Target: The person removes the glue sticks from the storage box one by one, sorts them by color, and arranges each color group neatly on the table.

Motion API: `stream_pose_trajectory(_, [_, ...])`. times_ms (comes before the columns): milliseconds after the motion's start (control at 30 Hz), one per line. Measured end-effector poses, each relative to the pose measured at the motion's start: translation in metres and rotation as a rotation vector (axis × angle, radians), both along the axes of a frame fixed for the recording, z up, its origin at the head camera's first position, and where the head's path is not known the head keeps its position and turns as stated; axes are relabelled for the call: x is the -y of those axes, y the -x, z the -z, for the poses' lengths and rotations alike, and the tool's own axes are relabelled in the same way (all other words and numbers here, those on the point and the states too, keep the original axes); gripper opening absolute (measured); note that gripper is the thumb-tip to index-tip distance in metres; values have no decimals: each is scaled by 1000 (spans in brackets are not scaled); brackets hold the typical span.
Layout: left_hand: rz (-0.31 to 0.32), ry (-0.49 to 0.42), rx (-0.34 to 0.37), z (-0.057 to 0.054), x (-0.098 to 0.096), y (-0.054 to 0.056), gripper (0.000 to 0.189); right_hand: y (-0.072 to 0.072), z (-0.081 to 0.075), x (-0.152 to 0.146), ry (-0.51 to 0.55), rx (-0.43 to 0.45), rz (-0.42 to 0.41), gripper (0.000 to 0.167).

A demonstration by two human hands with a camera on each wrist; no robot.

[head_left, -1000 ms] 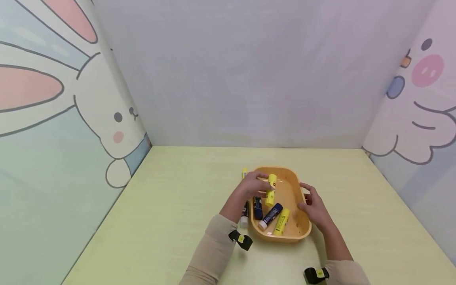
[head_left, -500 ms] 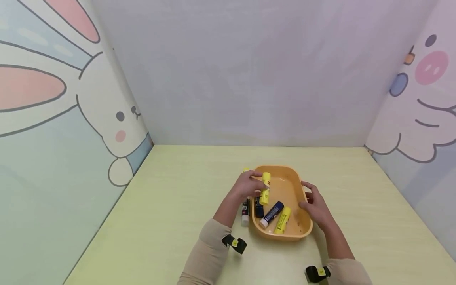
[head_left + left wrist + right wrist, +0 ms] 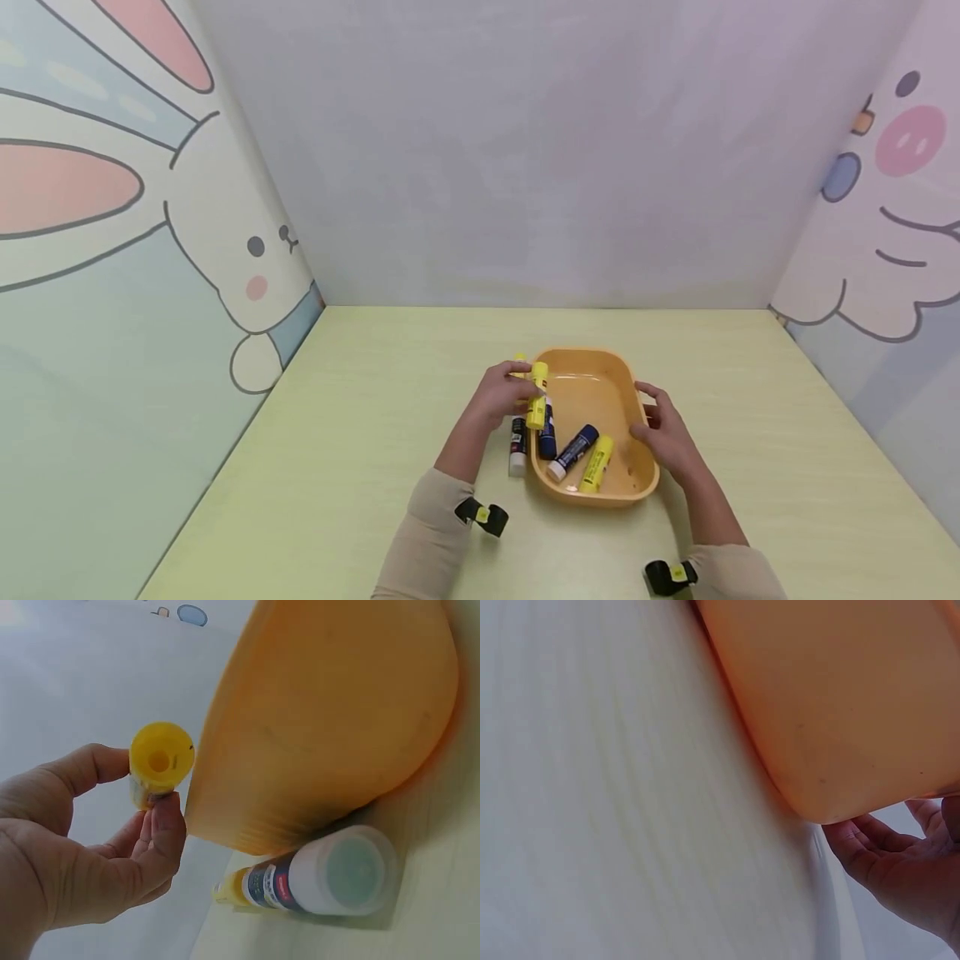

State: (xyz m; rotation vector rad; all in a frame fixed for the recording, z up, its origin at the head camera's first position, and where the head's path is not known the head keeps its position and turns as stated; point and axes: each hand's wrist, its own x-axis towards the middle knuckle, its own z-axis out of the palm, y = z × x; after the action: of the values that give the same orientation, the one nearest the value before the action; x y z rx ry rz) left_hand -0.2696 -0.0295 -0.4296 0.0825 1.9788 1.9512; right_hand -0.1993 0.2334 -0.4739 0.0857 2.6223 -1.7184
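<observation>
Yellow cylindrical glue stick [image 3: 536, 407], hollow-ended, pinched by left hand [image 3: 497, 396], middle partly hidden; orange plastic tray [image 3: 592, 400] gripped by right hand [image 3: 664, 429]

Person's head view high, set back, facing forward and down over pale yellow-green flat table [image 3: 337, 467]. Left wrist view low, close, tilted, facing orange rounded plastic tray [image 3: 322, 712] from its left; right wrist view likewise from its right. Tray, table in all three.

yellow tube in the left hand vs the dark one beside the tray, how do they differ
The yellow tube is held in the left hand; the dark tube lies on the table beside the tray. The yellow tube has yellow ends; the dark tube has a white end. Both are cylindrical.
</observation>
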Motion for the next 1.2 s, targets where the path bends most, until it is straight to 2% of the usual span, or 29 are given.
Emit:
stream_pose_trajectory(233, [-32,-8,-2,11,14,6,51,0,0,0,3,10,9,69])
stream_pose_trajectory(467, [-52,-12,-15,19,28,9,52,-2,1,0,8,21,12,58])
stream_pose_trajectory(667, [-82,-5,4,27,39,13,54,-2,3,1,16,34,29,53])
stream_pose_trajectory(900, [-141,-9,22,34,50,22,54,-2,1,3,22,60,32,54])
stream_pose_trajectory(1067, [-205,-2,45,35,54,27,52,-2,0,4,20,68,24,54])
stream_pose_trajectory(1200, [-229,16,53,38,57,33,52,-3,-1,4,2,70,23,53])
